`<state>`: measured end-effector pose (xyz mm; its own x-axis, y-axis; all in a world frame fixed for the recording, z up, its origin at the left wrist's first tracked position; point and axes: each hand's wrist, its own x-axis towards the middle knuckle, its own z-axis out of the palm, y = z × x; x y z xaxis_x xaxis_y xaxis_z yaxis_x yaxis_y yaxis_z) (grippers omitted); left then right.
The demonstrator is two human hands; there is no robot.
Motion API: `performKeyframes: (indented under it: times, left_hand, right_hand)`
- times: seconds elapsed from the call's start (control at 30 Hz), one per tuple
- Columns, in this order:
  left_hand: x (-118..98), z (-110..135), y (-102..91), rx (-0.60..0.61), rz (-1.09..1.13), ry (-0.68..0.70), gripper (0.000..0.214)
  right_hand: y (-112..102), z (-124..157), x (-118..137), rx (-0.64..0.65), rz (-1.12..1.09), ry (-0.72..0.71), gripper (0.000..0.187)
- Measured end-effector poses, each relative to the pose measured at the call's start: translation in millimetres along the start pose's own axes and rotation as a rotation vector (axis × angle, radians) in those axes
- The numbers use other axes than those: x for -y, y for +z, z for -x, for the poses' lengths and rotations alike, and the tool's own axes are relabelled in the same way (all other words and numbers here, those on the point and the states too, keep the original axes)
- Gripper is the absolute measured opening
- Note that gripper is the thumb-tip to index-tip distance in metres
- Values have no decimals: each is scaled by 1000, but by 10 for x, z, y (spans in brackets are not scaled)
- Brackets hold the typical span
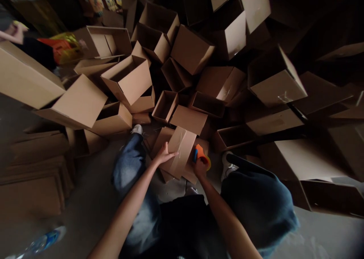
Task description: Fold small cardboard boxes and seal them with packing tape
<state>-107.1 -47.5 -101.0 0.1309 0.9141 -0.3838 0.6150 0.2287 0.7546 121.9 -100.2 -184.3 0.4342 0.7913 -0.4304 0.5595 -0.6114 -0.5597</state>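
Observation:
Between my knees lies a small cardboard box (pixel 186 143) with a shiny strip of clear tape along its upper face. My left hand (pixel 166 155) rests on the left part of that box, thumb stretched across the face and index finger spread away from it. Some of its other fingers are hidden. My right hand (pixel 200 168) is closed around an orange tape dispenser (pixel 200 151) with a blue part and a yellow roll edge. The dispenser is just right of the box; whether it touches the cardboard I cannot tell.
Open cardboard boxes (pixel 131 79) are heaped ahead and to the right. Flattened cardboard (pixel 31 191) is stacked at left, near a plastic bottle (pixel 42 242) on the floor. Another person's hand (pixel 15 31) shows at the far left, near an orange and yellow bag (pixel 64 49).

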Motion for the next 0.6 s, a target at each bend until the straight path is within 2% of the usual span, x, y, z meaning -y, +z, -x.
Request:
performKeyframes:
  times: [0.13, 0.23, 0.3, 0.47, 0.6]
  left_hand:
    - [33, 4, 6, 5, 1, -36, 108]
    - [42, 23, 7, 12, 13, -41, 111]
    - [38, 38, 6, 10, 11, -34, 110]
    - [22, 42, -6, -3, -8, 23, 100]
    - [47, -3, 13, -15, 93, 59, 86]
  right_hand:
    - [-84, 35, 80, 29, -27, 63, 24]
    - [-255, 0, 180, 3, -106, 134, 13]
    - [-416, -37, 264, -9, -200, 186, 8]
    - [-858, 33, 490, 30, -519, 259, 15]
    - [-1263, 253, 657, 9, -701, 157, 22]
